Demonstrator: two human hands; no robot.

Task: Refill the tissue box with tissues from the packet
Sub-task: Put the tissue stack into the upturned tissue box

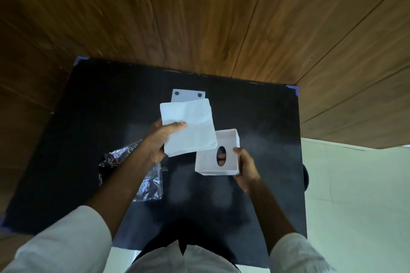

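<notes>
Above the black bench (255, 117), the left hand (159, 139) grips a white folded tissue stack (188, 126) while the right hand (246, 166) clasps the white cube tissue box (213, 162), its oval-slot face toward the camera and its contents hidden.

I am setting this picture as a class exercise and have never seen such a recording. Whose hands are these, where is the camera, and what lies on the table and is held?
There is no machine: a person wears one camera on the head, looking down at their own hands. The left hand holds a stack of white tissues. The right hand holds a white tissue box with its oval opening facing the camera. On the black table lie a crumpled plastic packet and, beyond the tissues, a flat white panel with two dark dots.
</notes>
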